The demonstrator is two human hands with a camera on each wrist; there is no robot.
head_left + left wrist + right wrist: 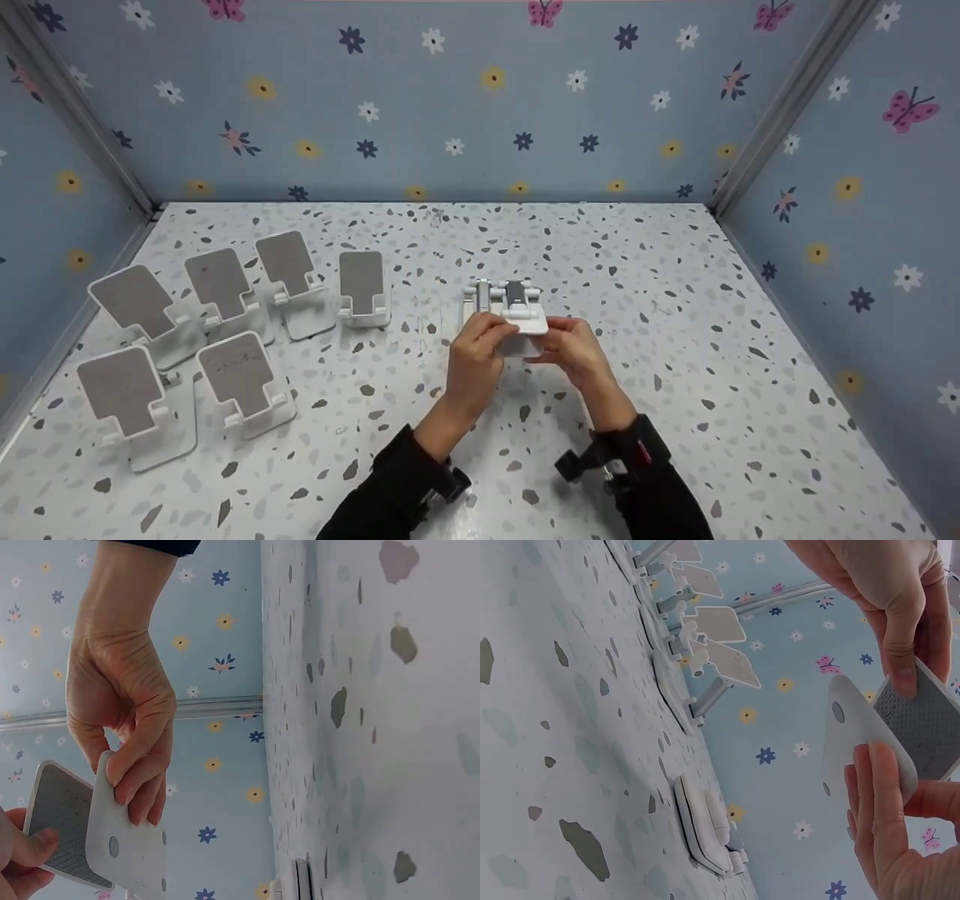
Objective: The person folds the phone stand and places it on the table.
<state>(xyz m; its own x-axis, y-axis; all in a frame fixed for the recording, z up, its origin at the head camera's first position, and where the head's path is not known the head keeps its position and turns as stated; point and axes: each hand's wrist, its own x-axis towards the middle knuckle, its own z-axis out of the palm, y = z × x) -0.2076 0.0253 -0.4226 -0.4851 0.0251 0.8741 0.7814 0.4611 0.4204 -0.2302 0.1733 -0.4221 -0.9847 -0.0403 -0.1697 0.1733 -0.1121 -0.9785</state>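
Observation:
A white phone stand (534,322) with a grey textured pad is held by both hands above the table, its two plates partly spread apart. My left hand (476,352) pinches the padded plate (930,727), thumb lying on the grey face. On the other side, my right hand (576,351) grips the white base plate (124,840) between thumb and fingers; small round feet show on its underside. Just behind the hands, a second phone stand (705,825) lies folded flat on the table, partly hidden in the head view.
Several unfolded phone stands (225,281) with grey pads stand on the left side of the speckled table (675,360). Blue flowered panels (450,97) enclose the back and both sides, joined by grey corner strips (795,97).

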